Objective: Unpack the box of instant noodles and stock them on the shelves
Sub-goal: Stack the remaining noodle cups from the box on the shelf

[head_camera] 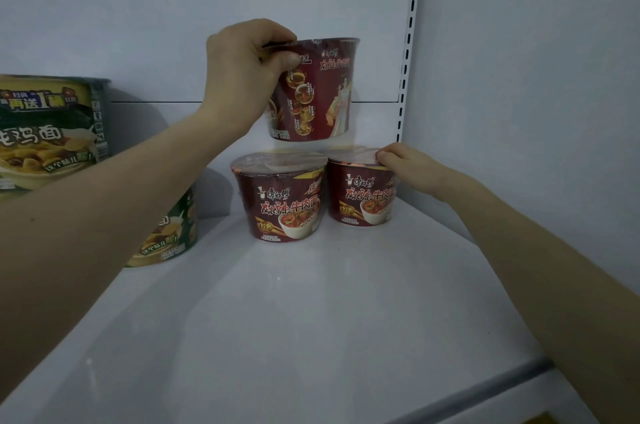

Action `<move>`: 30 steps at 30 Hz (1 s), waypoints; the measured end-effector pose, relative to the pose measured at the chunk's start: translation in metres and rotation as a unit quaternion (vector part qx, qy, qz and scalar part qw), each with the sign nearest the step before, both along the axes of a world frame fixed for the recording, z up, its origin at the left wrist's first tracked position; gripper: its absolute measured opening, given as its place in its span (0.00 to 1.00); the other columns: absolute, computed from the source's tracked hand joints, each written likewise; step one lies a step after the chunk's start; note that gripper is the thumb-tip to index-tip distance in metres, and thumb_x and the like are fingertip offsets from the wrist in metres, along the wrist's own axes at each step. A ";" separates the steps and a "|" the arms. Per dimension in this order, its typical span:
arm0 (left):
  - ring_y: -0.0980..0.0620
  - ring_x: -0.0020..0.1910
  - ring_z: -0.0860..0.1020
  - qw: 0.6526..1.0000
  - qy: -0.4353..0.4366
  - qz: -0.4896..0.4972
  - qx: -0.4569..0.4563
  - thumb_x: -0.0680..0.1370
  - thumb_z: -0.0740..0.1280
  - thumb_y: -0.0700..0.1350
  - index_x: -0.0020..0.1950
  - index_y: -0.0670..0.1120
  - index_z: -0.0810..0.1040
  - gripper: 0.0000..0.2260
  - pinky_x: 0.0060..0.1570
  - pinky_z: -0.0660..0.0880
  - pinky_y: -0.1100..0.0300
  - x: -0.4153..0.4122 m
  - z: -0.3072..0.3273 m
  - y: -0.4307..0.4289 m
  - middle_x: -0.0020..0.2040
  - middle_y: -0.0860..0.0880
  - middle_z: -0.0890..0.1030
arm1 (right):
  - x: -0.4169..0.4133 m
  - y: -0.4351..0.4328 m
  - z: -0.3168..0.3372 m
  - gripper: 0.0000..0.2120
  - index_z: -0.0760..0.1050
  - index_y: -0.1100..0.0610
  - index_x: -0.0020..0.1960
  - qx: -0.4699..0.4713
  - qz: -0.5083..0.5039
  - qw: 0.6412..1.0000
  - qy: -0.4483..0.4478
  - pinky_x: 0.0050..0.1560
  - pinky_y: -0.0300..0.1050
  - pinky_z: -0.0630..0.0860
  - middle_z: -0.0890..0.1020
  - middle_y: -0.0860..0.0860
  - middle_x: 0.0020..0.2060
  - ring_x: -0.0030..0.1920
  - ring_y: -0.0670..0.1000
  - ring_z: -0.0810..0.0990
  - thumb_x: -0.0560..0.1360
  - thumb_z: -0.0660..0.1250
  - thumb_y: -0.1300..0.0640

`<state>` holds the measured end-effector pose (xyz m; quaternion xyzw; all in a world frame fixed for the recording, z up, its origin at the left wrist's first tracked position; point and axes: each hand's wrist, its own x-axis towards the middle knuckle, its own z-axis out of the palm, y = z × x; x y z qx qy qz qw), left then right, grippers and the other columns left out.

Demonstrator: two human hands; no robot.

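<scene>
On the white shelf [311,319]: green tubs [52,132] stacked left, 2 red cups [282,198] stocked side by side at back. Left hand [249,77] grips 3rd red cup [318,91] just above them, not yet placed; right hand [412,163] rests on right cup's lid, grip unclear.

Both bare arms reach forward. The left forearm [104,201] rises from the lower left, its wrist bent. The left hand [247,73] grips the rim of the upper cup [318,91], fingers curled over the top and thumb pressed on the side. Lower and to its right, the right hand [408,160] lies knuckles up, bent fingertips on the lid edge of a lower cup [363,201]; whether it grips is unclear.
</scene>
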<state>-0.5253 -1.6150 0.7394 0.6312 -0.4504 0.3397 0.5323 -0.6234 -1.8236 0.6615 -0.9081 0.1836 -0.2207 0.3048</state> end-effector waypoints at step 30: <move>0.72 0.35 0.76 0.997 0.020 -0.065 0.031 0.76 0.63 0.33 0.54 0.45 0.81 0.12 0.40 0.73 0.76 -0.005 0.010 -0.005 0.44 0.56 0.78 | 0.023 0.052 0.034 0.26 0.68 0.52 0.63 0.174 0.110 0.936 -0.287 0.57 0.46 0.77 0.81 0.55 0.53 0.53 0.51 0.81 0.68 0.74 0.55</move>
